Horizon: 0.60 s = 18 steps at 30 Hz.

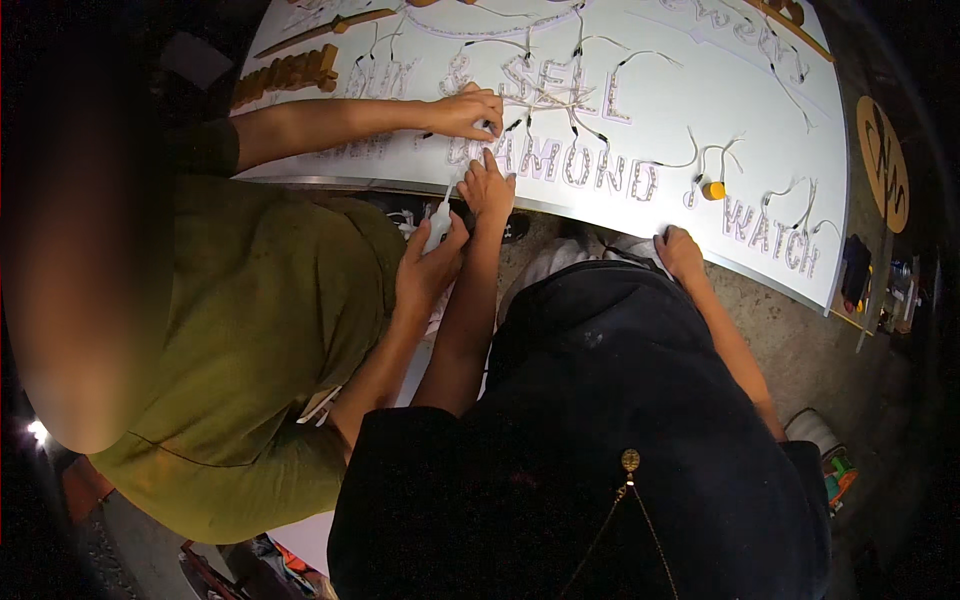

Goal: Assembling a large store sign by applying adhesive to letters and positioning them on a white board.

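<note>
A large white sign board [690, 95] lies in front of me, with rows of outlined letters lined with small LED modules. My left hand [488, 190] is at its near edge, index finger stretched onto the lower letter row [545, 160] and holding nothing. My right hand [680, 252] curls over the near edge of the board, farther right. Beside me on the left, a co-worker in a green shirt holds a white squeeze bottle [436, 230] with a thin nozzle close to my left hand. The co-worker's other hand [468, 112] presses on the letters just beyond.
Loose white wires [720, 150] with black ends rise from the letters. A small yellow cap [713, 190] stands on the board. Brown cut-out letters [285, 78] lie at the far left. A round wooden sign [883, 163] is beyond the right edge, near tools.
</note>
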Tool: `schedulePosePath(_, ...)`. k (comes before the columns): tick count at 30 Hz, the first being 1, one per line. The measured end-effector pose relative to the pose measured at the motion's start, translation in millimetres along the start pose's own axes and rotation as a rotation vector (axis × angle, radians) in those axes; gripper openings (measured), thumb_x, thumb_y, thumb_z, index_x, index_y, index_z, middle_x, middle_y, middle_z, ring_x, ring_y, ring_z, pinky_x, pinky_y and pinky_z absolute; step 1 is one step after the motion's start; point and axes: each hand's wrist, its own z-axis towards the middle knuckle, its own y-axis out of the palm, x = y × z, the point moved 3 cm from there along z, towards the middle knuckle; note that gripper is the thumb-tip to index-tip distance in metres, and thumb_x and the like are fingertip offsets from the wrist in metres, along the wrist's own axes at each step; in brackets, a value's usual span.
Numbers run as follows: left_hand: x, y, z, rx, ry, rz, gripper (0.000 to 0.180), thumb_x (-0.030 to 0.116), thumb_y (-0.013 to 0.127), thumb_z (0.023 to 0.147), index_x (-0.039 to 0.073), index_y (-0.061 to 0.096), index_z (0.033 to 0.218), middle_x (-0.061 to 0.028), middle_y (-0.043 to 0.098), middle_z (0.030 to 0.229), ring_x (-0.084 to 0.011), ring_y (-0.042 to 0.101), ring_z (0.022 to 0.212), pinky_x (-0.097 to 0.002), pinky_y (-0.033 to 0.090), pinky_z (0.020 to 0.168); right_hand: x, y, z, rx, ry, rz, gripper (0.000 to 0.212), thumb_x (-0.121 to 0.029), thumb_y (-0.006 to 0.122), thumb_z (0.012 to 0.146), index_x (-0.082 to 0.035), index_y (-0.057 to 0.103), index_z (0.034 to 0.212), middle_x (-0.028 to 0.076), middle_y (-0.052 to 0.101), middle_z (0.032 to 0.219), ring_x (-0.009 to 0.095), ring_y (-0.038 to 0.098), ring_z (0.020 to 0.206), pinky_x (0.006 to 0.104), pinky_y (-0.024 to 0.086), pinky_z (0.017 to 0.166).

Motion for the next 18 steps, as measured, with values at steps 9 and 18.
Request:
schedulePosePath(9, 1.5, 6.8, 5.4, 0.013, -0.039, -0.083, 0.069, 0.037, 0.067, 0.076, 0.009, 0.040, 0.133, -0.0148, 0.049, 0.111, -0.0296, 0.049, 0.107, -0.0456, 0.034, 0.087, -2.4, -5.2, -1.7, -0.040, 0.021, 0.006, 0.040, -0.034, 0.052, 0.087, 0.004, 0.058, 0.100, 0.025, 0.059, 0.101, 0.038, 0.059, 0.094, 0.0436, 0.048, 0.083)
schedulePosePath(18, -2.7, 2.8, -0.6, 0.013, -0.079, -0.153, 0.066, 0.034, 0.067, 0.076, 0.009, 0.040, 0.132, -0.0155, 0.049, 0.108, -0.0315, 0.049, 0.107, -0.0460, 0.034, 0.088, -5.6, -3.6, 0.0, -0.037, 0.021, 0.008, 0.039, -0.033, 0.053, 0.087, 0.003, 0.058, 0.100, 0.025, 0.059, 0.102, 0.038, 0.059, 0.095, 0.0433, 0.048, 0.083)
